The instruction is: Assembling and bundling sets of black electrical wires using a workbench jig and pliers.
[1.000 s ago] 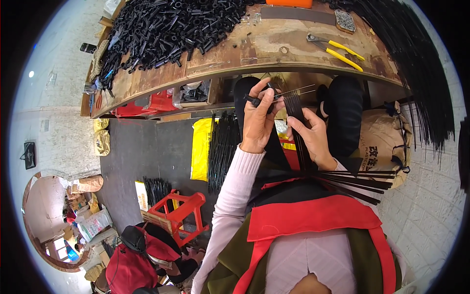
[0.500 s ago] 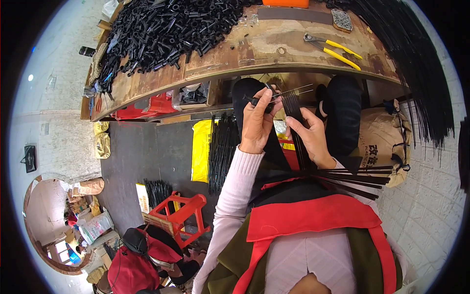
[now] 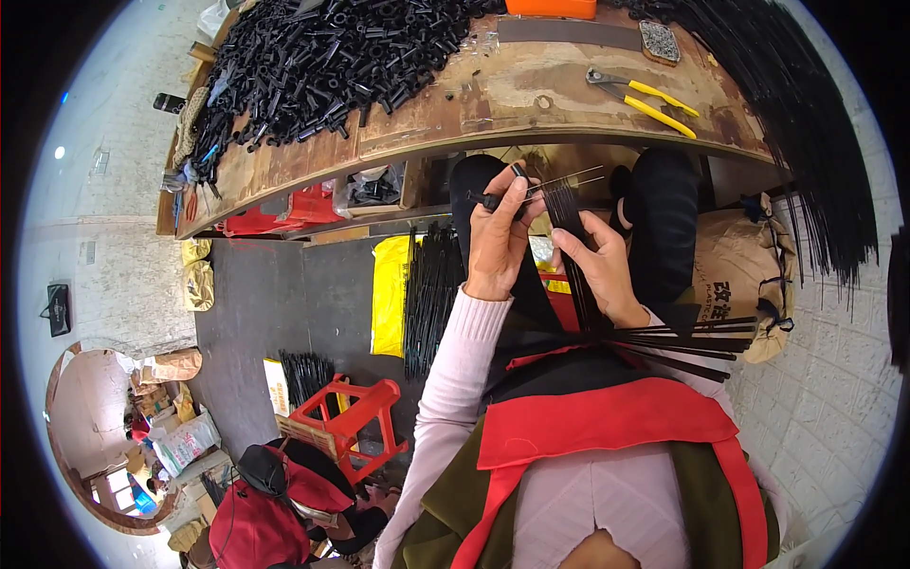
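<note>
Head view: bundle of thin black rods [image 3: 566, 211], straight, slim, dark, standing roughly upright between the two hands over the lap — upper ends fairly even, too packed to count. Two thin pale wires [image 3: 586, 174] cross the top of the bundle and poke out past its right side. Two black tubular fittings [image 3: 487, 201] visible at the left fingertips, glossy, short.

Left hand [image 3: 497, 242] raised, inner side showing, thumb and fingertips pinched on the fittings, close beside the bundle. Right hand [image 3: 609, 270] wraps the bundle — thumb laid across the front, fingers mostly hidden behind. Left forearm rises from below in a pale ribbed sleeve [image 3: 455, 379]; right forearm partly covered by a fan of black strips [image 3: 692, 341] just below the right hand, overlapped, count unclear.

Beyond the hands: one wooden bench [image 3: 531, 104], one yellow-handled pair of nippers [image 3: 654, 100], one orange container [image 3: 552, 8]. Beyond-left of the left hand, one heap of black fittings [image 3: 322, 66], uncountable.
</note>
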A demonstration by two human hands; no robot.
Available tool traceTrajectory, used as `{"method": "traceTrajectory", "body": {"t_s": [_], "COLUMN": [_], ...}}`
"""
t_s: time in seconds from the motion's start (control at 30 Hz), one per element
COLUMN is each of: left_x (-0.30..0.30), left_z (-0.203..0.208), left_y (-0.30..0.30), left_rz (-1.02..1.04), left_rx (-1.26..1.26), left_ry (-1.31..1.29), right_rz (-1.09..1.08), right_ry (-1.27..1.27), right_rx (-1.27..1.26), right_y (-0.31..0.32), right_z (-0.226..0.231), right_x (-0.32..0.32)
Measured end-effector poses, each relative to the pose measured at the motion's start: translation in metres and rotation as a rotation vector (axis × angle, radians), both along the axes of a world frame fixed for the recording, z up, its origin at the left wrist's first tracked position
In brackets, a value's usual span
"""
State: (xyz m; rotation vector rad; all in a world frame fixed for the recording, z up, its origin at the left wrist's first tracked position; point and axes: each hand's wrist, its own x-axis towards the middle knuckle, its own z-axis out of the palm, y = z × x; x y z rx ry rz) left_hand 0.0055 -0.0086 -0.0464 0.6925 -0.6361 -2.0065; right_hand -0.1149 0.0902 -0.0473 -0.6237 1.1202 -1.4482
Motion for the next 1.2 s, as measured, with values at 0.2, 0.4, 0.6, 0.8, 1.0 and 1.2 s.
{"method": "traceTrajectory", "body": {"t_s": [0.2,0.4,0.6,0.8,1.0,1.2], "left_x": [-0.001,0.001,0.000,0.006,0.006,0.004], "left_z": [0.001,0.001,0.001,0.003,0.017,0.019], "left_y": [0.003,0.004,0.004,0.003,0.019,0.019], "left_rz": [0.030,-0.045,-0.053,-0.101,-0.046,-0.028], "left_rx": [0.053,0.030,0.038,-0.011,-0.043,-0.082], "left_ry": [-0.009,0.026,0.048,0.065,-0.055,-0.156], "right_rz": [0.002,0.004,0.002,-0.033,-0.044,0.029], "right_ry": [0.009,0.009,0.007,0.066,0.105,0.092], "right_rx": [-0.018,0.003,-0.006,-0.008,-0.038,-0.007], "right_y": [0.000,0.000,0.000,0.003,0.002,0.001], "right_z": [0.000,0.003,0.004,0.006,0.001,0.012], "right_x": [0.000,-0.001,0.000,0.004,0.001,-0.008]}}
